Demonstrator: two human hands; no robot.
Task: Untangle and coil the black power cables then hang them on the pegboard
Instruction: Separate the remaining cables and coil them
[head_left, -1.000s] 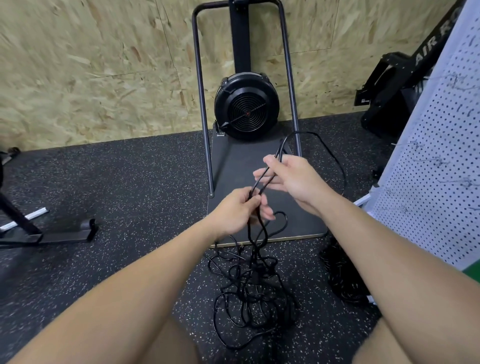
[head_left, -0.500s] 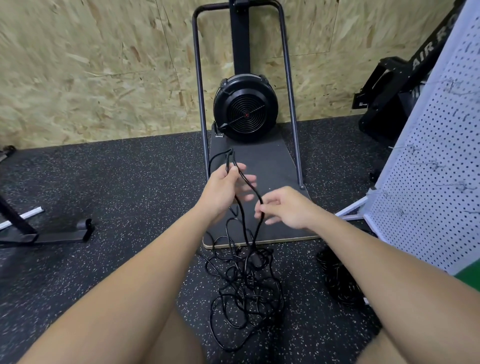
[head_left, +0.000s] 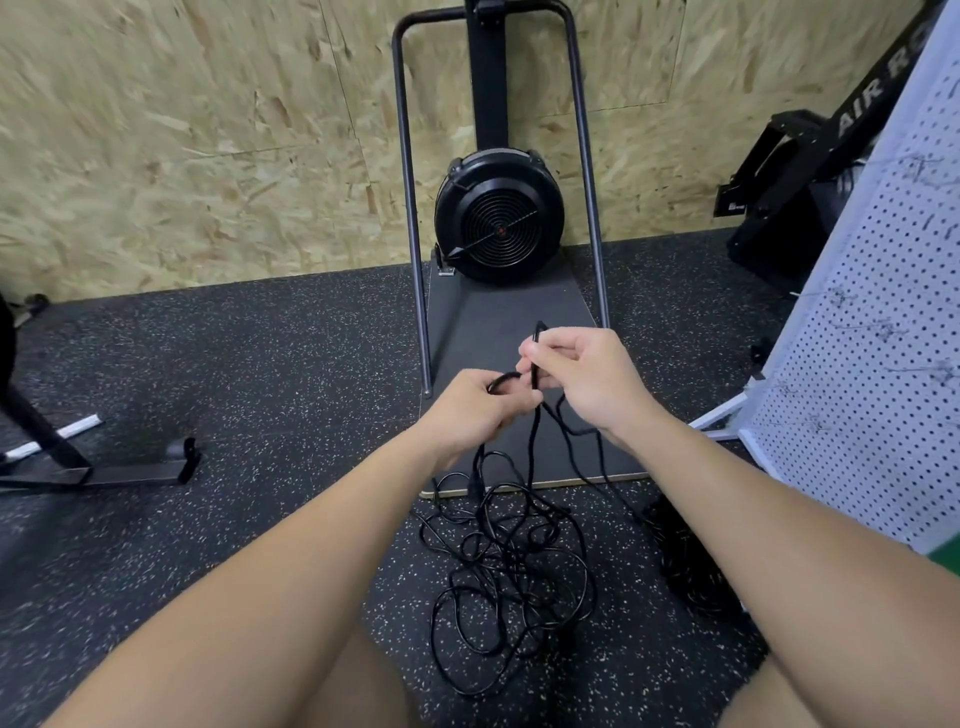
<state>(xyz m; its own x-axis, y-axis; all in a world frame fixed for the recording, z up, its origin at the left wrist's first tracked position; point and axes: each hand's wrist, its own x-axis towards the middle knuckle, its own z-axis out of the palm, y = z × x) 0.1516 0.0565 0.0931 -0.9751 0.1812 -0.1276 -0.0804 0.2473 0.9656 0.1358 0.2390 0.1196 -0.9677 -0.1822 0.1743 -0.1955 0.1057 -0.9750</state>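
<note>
The pegboard (head_left: 883, 364) stands to the right, its hooks bare of cable, so hanging is not yet done. Left of its base, most of the black cable (head_left: 509, 566) lies in a tangled heap on the floor; coiling looks barely begun. Above the heap, the right hand (head_left: 587, 379) pinches a raised strand, and the left hand (head_left: 475, 410) curls round a small loop. A second dark bundle (head_left: 685, 561) at the pegboard's foot is partly hidden by the forearm.
</note>
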